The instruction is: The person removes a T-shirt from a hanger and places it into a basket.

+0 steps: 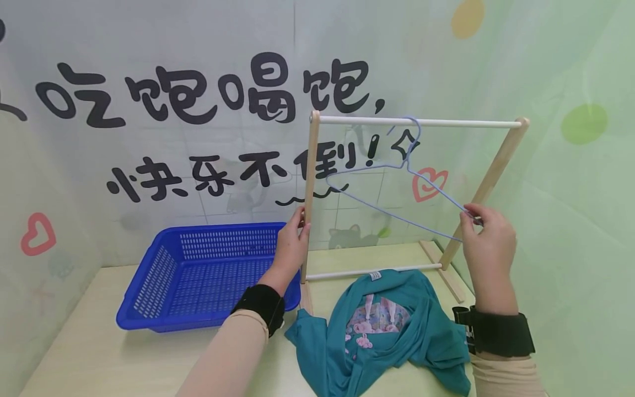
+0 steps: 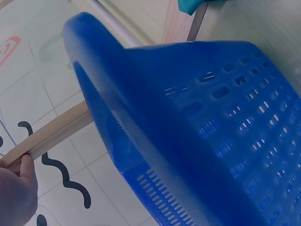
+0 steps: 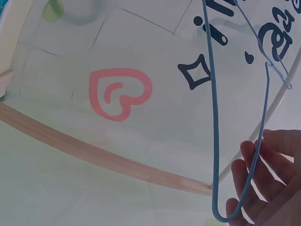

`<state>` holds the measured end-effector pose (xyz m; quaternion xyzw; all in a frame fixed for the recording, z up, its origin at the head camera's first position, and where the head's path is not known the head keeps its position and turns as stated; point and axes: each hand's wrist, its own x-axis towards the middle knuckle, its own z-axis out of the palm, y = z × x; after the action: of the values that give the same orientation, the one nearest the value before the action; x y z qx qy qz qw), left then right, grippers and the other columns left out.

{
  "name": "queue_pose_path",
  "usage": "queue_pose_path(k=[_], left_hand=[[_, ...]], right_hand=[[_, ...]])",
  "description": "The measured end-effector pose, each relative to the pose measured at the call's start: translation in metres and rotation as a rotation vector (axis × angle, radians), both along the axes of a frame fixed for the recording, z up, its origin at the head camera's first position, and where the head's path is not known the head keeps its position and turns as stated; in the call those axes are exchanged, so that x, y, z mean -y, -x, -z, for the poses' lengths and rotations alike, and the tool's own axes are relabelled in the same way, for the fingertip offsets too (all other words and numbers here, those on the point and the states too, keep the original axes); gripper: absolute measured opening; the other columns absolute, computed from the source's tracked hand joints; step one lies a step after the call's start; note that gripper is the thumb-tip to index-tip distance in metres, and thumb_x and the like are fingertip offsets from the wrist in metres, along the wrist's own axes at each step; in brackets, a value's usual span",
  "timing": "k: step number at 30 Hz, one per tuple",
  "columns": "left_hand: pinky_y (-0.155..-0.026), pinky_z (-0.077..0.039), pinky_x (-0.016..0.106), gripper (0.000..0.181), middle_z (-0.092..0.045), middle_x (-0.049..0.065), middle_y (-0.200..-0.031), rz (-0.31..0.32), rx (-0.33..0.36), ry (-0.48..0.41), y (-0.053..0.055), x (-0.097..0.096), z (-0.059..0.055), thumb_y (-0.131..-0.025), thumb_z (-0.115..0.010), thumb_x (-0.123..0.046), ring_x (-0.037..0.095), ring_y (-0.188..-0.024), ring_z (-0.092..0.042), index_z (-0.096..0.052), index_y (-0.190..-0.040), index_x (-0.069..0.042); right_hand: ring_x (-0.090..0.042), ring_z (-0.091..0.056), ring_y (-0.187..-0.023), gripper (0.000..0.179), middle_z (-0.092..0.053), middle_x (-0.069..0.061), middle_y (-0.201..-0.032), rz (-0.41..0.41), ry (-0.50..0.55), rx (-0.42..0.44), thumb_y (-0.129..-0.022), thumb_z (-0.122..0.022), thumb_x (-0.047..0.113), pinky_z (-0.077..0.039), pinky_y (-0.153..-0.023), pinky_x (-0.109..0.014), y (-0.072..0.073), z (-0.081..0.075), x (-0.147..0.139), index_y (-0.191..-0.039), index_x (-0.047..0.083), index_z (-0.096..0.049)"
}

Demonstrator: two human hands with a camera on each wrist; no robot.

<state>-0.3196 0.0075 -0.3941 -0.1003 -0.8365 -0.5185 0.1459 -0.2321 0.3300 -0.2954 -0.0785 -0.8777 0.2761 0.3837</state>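
My left hand (image 1: pixel 292 242) grips the left wooden post (image 1: pixel 311 165) of a small clothes rack, thumb and fingers on either side. A blue wire clothes hanger (image 3: pixel 215 94) hangs by its hook over the rack's white top rod (image 1: pixel 362 121). Its right end is pinched between the thumb and fingers of my right hand (image 1: pixel 488 242); in the right wrist view the fingers lie along the wire near the bend. Nothing hangs on the hanger. Below it, a teal shirt (image 1: pixel 337 353) with a printed front lies crumpled on the table, partly over the rack's lower rod (image 1: pixel 337 274).
A blue plastic basket (image 1: pixel 198 321) with slotted sides stands left of the rack, close by my left forearm; it fills much of the left wrist view. A printed curtain (image 1: pixel 228 33) backs the pale table (image 1: pixel 74 342) and closes in the right side.
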Motion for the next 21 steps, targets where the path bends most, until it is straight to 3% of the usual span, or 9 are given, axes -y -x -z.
queue_pose_path(k=[2, 5, 10, 15, 21], left_hand=[[-0.095, -0.049, 0.036, 0.045, -0.059, 0.011, -0.124, -0.002, -0.002, 0.003, 0.0, -0.001, 0.001, -0.1, -0.047, -0.016, 0.024, -0.119, -0.055, -0.038, -0.144, -0.015], [-0.095, -0.049, 0.036, 0.045, -0.059, 0.011, -0.125, 0.001, -0.004, 0.001, 0.001, -0.001, 0.002, -0.1, -0.047, -0.016, 0.024, -0.119, -0.055, -0.037, -0.144, -0.015], [-0.095, -0.049, 0.036, 0.045, -0.059, 0.012, -0.124, 0.01, -0.003, -0.004, 0.001, -0.002, 0.003, -0.1, -0.047, -0.016, 0.025, -0.119, -0.055, -0.038, -0.144, -0.015], [-0.094, -0.05, 0.037, 0.043, -0.06, 0.012, -0.121, 0.002, -0.017, 0.002, 0.001, -0.001, 0.001, -0.099, -0.047, -0.014, 0.025, -0.116, -0.056, -0.04, -0.142, -0.013], [-0.095, -0.049, 0.037, 0.044, -0.059, 0.013, -0.122, 0.006, 0.007, -0.012, 0.001, -0.001, 0.0, -0.099, -0.047, -0.013, 0.026, -0.117, -0.056, -0.038, -0.143, -0.013]], right_hand=[[-0.036, -0.059, -0.102, 0.027, -0.067, -0.018, -0.109, 0.005, -0.024, 0.005, -0.092, -0.06, 0.017, -0.041, -0.086, -0.05, -0.003, 0.001, 0.001, -0.115, 0.003, -0.066], [-0.038, -0.056, -0.11, 0.03, -0.065, -0.017, -0.117, 0.019, -0.068, 0.005, -0.091, -0.061, 0.016, -0.038, -0.093, -0.057, -0.008, 0.003, 0.002, -0.119, 0.005, -0.064], [-0.038, -0.052, -0.114, 0.032, -0.061, -0.016, -0.124, 0.014, -0.143, -0.092, -0.087, -0.065, 0.008, -0.034, -0.097, -0.057, -0.017, 0.012, 0.002, -0.119, 0.004, -0.063], [-0.039, -0.05, -0.113, 0.028, -0.061, -0.018, -0.121, -0.021, -0.137, -0.19, -0.084, -0.068, 0.005, -0.033, -0.098, -0.057, -0.026, 0.02, 0.003, -0.111, 0.001, -0.066], [-0.041, -0.05, -0.106, 0.027, -0.062, -0.02, -0.113, -0.121, -0.146, -0.194, -0.081, -0.069, 0.0, -0.036, -0.09, -0.054, -0.037, 0.028, 0.005, -0.107, 0.0, -0.066]])
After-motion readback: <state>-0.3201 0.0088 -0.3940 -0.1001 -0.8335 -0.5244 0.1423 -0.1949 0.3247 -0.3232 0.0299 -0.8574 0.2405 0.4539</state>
